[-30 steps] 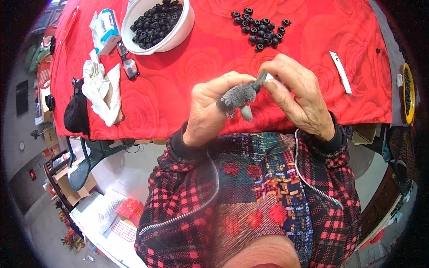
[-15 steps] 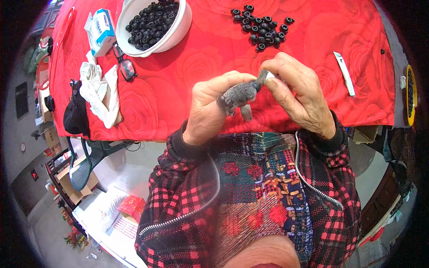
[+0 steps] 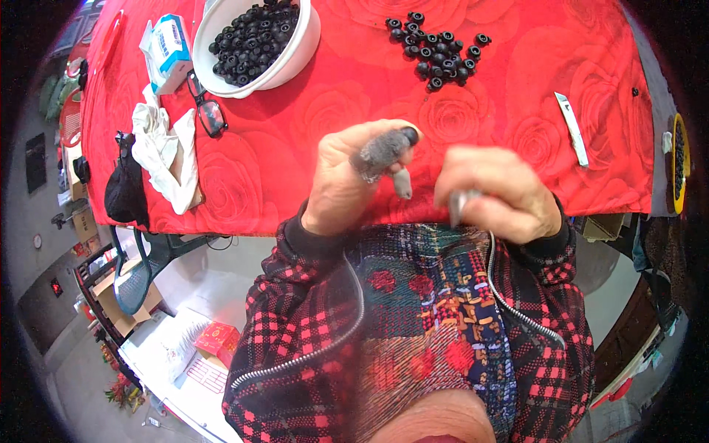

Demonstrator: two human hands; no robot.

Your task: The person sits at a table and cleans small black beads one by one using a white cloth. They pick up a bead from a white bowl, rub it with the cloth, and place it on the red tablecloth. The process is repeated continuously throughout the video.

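A: Change since a second ago: hands were joined over a small black cap, right fingers at its tip. Now the right hand (image 3: 502,196) has drawn off to the side, apart from the left hand (image 3: 354,177).

B: Meaning?

A: Likely one working pass on that piece is finished. Cap (image 3: 408,135) stays at the left fingertips, grip closed on it, grey finger cots (image 3: 380,153) on.

B: Right hand's pose?

A: Fist curled, knuckles up, grip closed on a small metal tool (image 3: 456,207), above the near edge of the red surface (image 3: 295,125). Left hand raised, fingers pointing at the cap pile (image 3: 437,53); bowl (image 3: 299,55) far left.
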